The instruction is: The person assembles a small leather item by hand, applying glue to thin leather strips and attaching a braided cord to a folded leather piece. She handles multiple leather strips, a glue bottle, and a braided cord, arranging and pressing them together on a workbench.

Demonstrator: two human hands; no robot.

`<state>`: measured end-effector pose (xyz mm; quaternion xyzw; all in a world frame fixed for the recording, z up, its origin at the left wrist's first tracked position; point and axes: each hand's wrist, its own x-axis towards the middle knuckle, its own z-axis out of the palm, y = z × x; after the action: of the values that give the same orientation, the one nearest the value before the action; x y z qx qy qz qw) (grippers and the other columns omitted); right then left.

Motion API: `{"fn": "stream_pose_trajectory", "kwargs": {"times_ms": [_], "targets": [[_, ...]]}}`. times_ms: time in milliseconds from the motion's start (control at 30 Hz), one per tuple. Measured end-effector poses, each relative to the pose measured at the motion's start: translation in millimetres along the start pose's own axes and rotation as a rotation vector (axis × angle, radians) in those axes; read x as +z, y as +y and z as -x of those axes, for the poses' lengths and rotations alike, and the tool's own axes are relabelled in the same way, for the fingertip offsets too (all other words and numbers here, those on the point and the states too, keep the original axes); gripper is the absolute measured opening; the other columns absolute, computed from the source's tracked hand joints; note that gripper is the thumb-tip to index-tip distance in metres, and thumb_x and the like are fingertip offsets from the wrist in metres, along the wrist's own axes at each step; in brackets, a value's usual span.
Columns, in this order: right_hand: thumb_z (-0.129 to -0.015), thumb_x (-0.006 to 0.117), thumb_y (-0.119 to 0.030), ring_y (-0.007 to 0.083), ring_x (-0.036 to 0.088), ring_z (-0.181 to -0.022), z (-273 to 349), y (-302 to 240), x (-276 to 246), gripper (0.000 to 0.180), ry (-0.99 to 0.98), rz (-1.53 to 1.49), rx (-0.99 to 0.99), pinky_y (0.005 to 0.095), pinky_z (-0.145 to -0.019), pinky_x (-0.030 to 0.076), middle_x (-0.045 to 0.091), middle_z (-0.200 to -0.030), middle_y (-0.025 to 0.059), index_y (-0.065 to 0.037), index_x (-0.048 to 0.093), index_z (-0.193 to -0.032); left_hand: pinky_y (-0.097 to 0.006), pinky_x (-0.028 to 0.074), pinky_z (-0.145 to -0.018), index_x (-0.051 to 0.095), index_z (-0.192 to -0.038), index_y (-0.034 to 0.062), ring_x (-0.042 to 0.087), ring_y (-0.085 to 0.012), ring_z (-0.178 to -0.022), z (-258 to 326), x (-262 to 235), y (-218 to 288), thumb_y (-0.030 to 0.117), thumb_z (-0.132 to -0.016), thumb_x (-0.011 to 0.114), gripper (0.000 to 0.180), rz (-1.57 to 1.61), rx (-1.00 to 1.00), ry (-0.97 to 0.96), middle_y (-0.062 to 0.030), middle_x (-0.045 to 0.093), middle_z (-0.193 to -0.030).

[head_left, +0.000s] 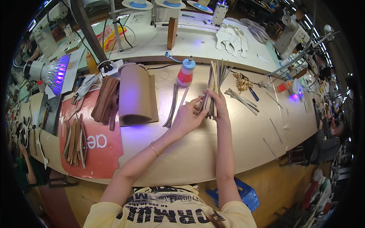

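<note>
Both hands, left hand (187, 116) and right hand (217, 104), grip a tied bundle of strips (213, 89) upright mid-workbench (228, 144), steadying it.

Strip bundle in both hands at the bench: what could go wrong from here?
1. The bundle of strips is bound by one band and fans out at the top, so strips might slide out while the left hand and right hand work at its lower end.
2. The red and white bottle stands just beyond the bundle, so a swing of the long strips could tip it.
3. Loose dark strips lie right beside the left hand and could be swept aside.
</note>
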<state>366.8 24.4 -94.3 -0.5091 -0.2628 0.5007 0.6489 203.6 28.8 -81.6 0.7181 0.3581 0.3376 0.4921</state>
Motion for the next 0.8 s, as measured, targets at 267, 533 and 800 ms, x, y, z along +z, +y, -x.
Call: {"fn": "stream_pose_trajectory", "kwargs": {"times_ms": [267, 533, 800], "targets": [[-0.088, 0.061, -0.025, 0.0297, 0.069, -0.085, -7.2, 0.7, -10.7, 0.038, -0.11, -0.055, 0.09, 0.0427, -0.068, 0.062, 0.064, -0.099, 0.0207, 0.008, 0.055, -0.107, -0.023, 0.047, -0.058, 0.063, -0.12, -0.0054, 0.06, -0.0063, -0.062, -13.3, -9.6, -12.8, 0.018, -0.083, 0.076, 0.045, 0.184, -0.209, -0.226, -0.0043, 0.066, -0.073], [-0.088, 0.062, -0.018, 0.0316, 0.069, -0.094, -16.8, 9.6, -23.1, 0.035, -0.198, -0.19, 0.09, 0.0414, -0.074, 0.061, 0.064, -0.101, 0.0178, 0.005, 0.054, -0.112, -0.026, 0.055, -0.061, 0.066, -0.112, -0.0052, 0.07, -0.0163, -0.075, -22.3, -19.7, -20.9, 0.016, -0.099, 0.054, 0.028, 0.102, -0.227, -0.228, -0.0122, 0.071, -0.091], [-0.08, 0.071, -0.016, 0.0255, 0.071, -0.084, -76.0, 20.1, -32.1, 0.051, 0.13, 0.086, -0.038, 0.033, -0.068, 0.06, 0.065, -0.096, 0.0165, 0.005, 0.048, -0.12, -0.022, 0.049, -0.05, 0.067, -0.107, -0.0079, 0.066, -0.0116, -0.063, 37.4, -10.7, -12.0, 0.016, -0.098, 0.055, 0.028, 0.01, -0.248, -0.137, -0.0108, 0.071, -0.083]]}}
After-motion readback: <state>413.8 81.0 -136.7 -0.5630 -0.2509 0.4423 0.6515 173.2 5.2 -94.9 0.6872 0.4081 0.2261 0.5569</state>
